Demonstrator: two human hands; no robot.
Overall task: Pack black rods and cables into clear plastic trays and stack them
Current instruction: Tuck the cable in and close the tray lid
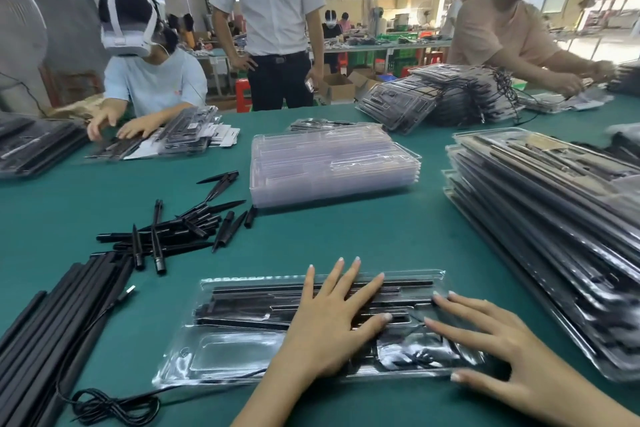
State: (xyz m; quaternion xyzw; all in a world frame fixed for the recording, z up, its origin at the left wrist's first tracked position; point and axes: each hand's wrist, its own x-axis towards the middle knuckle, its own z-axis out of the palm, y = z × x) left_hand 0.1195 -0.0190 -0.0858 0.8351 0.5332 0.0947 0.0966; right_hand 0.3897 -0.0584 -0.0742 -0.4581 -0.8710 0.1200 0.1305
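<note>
Head view: left hand (332, 319) and right hand (498, 347), fingers spread flat, press tray (221, 347); press evenly so the rods (259, 291) seat.

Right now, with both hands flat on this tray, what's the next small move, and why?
Probably lift the tray onto the packed stack at right. The left hand and right hand press flat on it, black rods already fill its channels and a cable sits in its right pocket, so it looks finished.

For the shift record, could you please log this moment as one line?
left hand: flat on rods | right hand: flat on tray | cable: loose outside
</note>
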